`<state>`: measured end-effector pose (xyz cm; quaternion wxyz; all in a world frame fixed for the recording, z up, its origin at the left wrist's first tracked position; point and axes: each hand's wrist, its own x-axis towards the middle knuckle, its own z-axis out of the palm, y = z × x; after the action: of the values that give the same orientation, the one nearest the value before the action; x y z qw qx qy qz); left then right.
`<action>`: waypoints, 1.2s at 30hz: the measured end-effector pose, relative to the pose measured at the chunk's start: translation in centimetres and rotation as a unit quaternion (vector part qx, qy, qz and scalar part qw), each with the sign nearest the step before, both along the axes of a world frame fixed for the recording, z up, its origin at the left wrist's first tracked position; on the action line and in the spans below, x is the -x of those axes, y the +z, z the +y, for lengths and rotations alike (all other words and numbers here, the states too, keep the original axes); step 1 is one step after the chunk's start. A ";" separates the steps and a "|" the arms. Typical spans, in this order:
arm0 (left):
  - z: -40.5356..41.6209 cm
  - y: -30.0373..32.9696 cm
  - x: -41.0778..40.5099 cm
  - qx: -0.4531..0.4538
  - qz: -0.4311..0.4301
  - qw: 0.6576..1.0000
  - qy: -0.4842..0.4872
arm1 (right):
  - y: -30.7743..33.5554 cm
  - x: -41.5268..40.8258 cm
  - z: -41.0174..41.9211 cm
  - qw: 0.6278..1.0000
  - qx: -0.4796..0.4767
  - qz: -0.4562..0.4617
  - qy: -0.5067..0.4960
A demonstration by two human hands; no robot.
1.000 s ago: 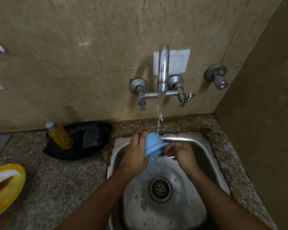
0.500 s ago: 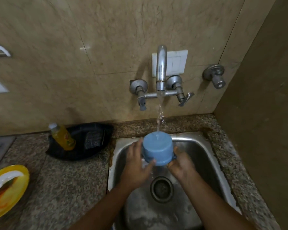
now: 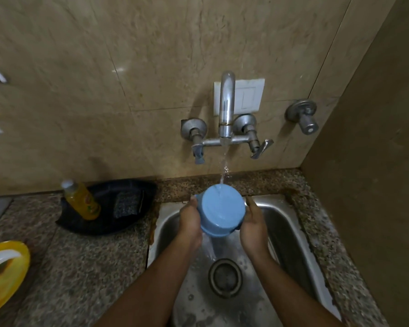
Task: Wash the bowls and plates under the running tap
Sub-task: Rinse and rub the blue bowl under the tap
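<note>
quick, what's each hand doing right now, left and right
Left hand: holds the upturned blue bowl by its left side, under the tap stream.
Right hand: holds the bowl's right side; how far the fingers curl cannot be told.

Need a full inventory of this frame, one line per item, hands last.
Round blue plastic bowl: 1, blue, bottom up under the water stream, over the sink.
Steel wall tap: 1, silver, running, on the tiled wall.
Stainless steel sink: 1, silver, set in the granite counter.
Black tray: 1, black, counter left of the sink.
Yellow liquid bottle: 1, yellow, in the tray.
Dark scrub pad: 1, grey-black, in the tray.
Yellow plate: 1, yellow, soiled, counter's left edge.
Left hand: bowl's left side.
Right hand: bowl's right side.
</note>
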<state>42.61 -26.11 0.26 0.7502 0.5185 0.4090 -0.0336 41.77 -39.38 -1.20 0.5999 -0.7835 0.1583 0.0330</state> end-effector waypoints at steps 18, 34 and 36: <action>-0.2 2.2 0.7 -0.557 -0.094 0.821 -0.088 | 2.1 -0.4 2.3 0.944 0.179 -0.153 0.233; -0.7 1.8 -0.3 -0.535 -0.082 0.839 -0.058 | 1.4 -0.8 2.3 0.970 0.144 -0.050 0.191; -0.6 1.6 -0.4 -0.492 -0.101 0.864 -0.023 | 2.2 -0.3 2.4 0.961 0.158 -0.111 0.199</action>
<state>43.03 -26.66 1.90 0.4341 0.8301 0.2821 0.2071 42.04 -36.93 0.97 0.4637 -0.8827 -0.0655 0.0391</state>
